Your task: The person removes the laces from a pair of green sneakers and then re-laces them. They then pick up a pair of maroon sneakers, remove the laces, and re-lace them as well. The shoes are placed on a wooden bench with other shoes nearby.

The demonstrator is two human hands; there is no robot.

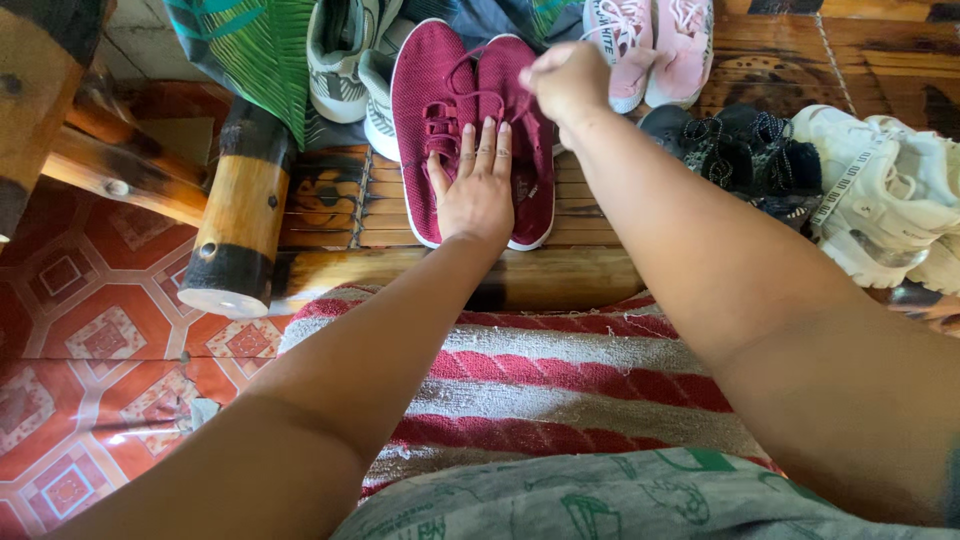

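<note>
A pair of maroon mesh sneakers (pixel 432 70) lies side by side on a bamboo bench (pixel 330 205), toes pointing toward me. My left hand (pixel 478 190) rests flat on them, fingers together, pressing across both shoes near the toes. My right hand (pixel 566 82) is closed into a fist over the right shoe's upper, pinching a maroon lace (pixel 470 95) that runs from it across the shoes.
Grey-white sneakers (pixel 345 55) and pink sneakers (pixel 655 40) stand behind the maroon pair. Black shoes (pixel 740 150) and white sneakers (pixel 880 190) lie to the right. A leaf-print cloth (pixel 255 50) hangs at the back left. A red-striped towel (pixel 560 390) covers my lap; patterned red floor (pixel 90 340) lies left.
</note>
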